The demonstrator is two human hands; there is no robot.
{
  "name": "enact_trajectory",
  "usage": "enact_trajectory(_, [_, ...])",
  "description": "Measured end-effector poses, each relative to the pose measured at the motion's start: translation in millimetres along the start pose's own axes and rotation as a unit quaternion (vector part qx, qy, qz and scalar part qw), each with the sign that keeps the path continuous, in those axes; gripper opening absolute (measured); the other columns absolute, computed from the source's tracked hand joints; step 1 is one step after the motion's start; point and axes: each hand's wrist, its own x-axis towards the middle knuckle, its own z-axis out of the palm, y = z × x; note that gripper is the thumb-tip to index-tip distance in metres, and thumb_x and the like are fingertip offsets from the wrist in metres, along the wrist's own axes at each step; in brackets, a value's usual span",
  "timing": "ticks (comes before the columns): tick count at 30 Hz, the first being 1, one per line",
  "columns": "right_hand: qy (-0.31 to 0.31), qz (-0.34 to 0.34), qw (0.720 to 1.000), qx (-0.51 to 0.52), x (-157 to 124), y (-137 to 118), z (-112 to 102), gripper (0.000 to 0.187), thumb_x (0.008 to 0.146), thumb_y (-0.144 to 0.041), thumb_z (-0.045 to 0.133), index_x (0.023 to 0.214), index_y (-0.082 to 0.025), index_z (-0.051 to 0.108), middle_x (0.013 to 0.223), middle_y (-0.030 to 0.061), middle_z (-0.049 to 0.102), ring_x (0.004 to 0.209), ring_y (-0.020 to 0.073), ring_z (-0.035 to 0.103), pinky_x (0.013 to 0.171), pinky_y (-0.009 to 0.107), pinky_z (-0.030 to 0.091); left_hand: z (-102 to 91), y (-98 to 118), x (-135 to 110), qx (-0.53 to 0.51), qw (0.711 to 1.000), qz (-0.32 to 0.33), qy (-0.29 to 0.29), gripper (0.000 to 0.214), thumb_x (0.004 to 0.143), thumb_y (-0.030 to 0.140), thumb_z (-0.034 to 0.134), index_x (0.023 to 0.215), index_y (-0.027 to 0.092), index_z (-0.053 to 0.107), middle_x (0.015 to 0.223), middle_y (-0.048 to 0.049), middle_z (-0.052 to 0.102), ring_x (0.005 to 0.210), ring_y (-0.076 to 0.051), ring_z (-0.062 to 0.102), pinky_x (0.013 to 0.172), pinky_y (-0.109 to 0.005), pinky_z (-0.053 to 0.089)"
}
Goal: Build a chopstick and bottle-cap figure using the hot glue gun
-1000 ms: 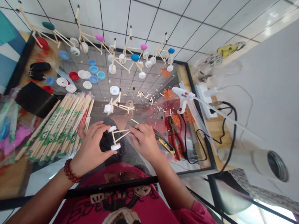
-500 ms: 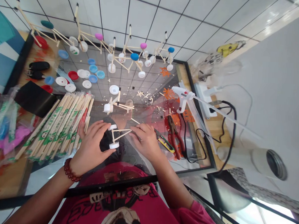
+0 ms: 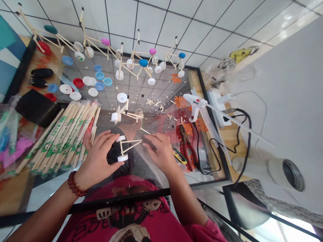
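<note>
My left hand (image 3: 99,154) spans a small stick frame (image 3: 128,145), with its fingers on one white bottle cap (image 3: 120,138) and its thumb at the other white cap (image 3: 122,158). The caps stand on edge like wheels at both ends of a short stick, and two longer sticks meet in a point towards the right. Just beyond that point is my right hand (image 3: 161,149), thumb and fingers apart, with nothing between them. A loose thin stick (image 3: 145,130) lies by its fingertips. Farther back, a second stick assembly (image 3: 128,112) rests with a white cap (image 3: 116,117).
Several finished stick tricycles (image 3: 126,64) line the back edge. Bundled chopsticks (image 3: 64,134) and loose caps (image 3: 93,92) lie left. On the right are a glue gun (image 3: 195,106), red-handled pliers (image 3: 187,149), a yellow cutter (image 3: 179,157) and a black cord (image 3: 210,169).
My right hand has drawn slightly away from the pointed end of the stick frame, and its fingers have parted. My left hand keeps its hold on the caps.
</note>
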Motion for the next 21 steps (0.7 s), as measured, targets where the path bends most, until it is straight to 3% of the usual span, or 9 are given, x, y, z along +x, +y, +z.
enact_trajectory(4, [0.1, 0.138, 0.985, -0.018, -5.5, 34.4, -42.5, 0.017, 0.097, -0.038, 0.067, 0.094, -0.023, 0.074, 0.091, 0.0062, 0.076, 0.088, 0.0241, 0.07, 0.083, 0.039, 0.055, 0.8, 0.2, -0.1, -0.005, 1.0, -0.001, -0.001, 0.072, 0.083, 0.038, 0.078, 0.148, 0.024, 0.049, 0.152, -0.0208, 0.064, 0.148, -0.045, 0.054, 0.129, -0.077, 0.017])
enact_trajectory(6, [0.168, 0.213, 0.959, -0.077, -1.5, 64.7, -61.8, 0.032, 0.087, -0.048, 0.073, 0.105, -0.021, 0.072, 0.099, 0.009, 0.074, 0.091, 0.0273, 0.067, 0.086, 0.044, 0.055, 0.3, 1.3, 0.0, -0.01, 1.0, -0.008, -0.008, 0.069, 0.085, 0.035, 0.077, 0.148, 0.025, 0.05, 0.152, -0.0209, 0.064, 0.149, -0.045, 0.053, 0.129, -0.078, 0.017])
enact_trajectory(8, [0.204, 0.242, 0.941, -0.12, 9.1, 96.6, -73.6, 0.059, 0.077, -0.055, 0.078, 0.123, -0.018, 0.067, 0.117, 0.0155, 0.071, 0.106, 0.0322, 0.065, 0.097, 0.051, 0.053, -0.3, 2.6, 0.2, -0.017, 1.0, -0.017, -0.015, 0.068, 0.085, 0.034, 0.077, 0.148, 0.027, 0.05, 0.152, -0.0204, 0.064, 0.15, -0.045, 0.052, 0.129, -0.078, 0.017])
enact_trajectory(10, [0.211, 0.255, 0.934, -0.136, 24.3, 123.4, -77.4, 0.074, 0.073, -0.06, 0.079, 0.129, -0.016, 0.063, 0.126, 0.0195, 0.068, 0.116, 0.0359, 0.061, 0.104, 0.057, 0.049, -0.6, 3.7, 0.6, -0.023, 0.999, -0.026, -0.021, 0.071, 0.085, 0.034, 0.077, 0.15, 0.028, 0.049, 0.154, -0.021, 0.062, 0.151, -0.044, 0.051, 0.129, -0.079, 0.018])
enact_trajectory(13, [0.206, 0.252, 0.942, -0.08, 48.4, 145.6, -73.8, 0.079, 0.069, -0.061, 0.08, 0.131, -0.015, 0.062, 0.13, 0.02, 0.068, 0.116, 0.035, 0.062, 0.105, 0.057, 0.049, 0.1, 4.3, 1.6, -0.024, 0.999, -0.039, -0.024, 0.08, 0.081, 0.036, 0.081, 0.153, 0.025, 0.047, 0.155, -0.0227, 0.061, 0.151, -0.045, 0.051, 0.13, -0.078, 0.016])
enact_trajectory(17, [0.209, 0.258, 0.941, 0.059, 71.2, 149.8, -64.4, 0.076, 0.071, -0.058, 0.078, 0.132, -0.016, 0.063, 0.122, 0.015, 0.074, 0.103, 0.028, 0.067, 0.099, 0.049, 0.055, 1.2, 3.9, 3.1, -0.021, 0.998, -0.045, -0.028, 0.082, 0.077, 0.04, 0.083, 0.151, 0.024, 0.051, 0.155, -0.0228, 0.061, 0.151, -0.046, 0.051, 0.132, -0.077, 0.011])
enact_trajectory(21, [0.2, 0.291, 0.933, 0.073, 82.3, 151.1, -60.3, 0.068, 0.072, -0.062, 0.073, 0.119, -0.013, 0.072, 0.105, 0.0128, 0.077, 0.096, 0.0281, 0.067, 0.094, 0.048, 0.055, -0.3, 5.6, 4.2, -0.019, 0.998, -0.046, -0.029, 0.086, 0.075, 0.04, 0.085, 0.153, 0.026, 0.051, 0.154, -0.0211, 0.062, 0.151, -0.047, 0.051, 0.132, -0.076, 0.013])
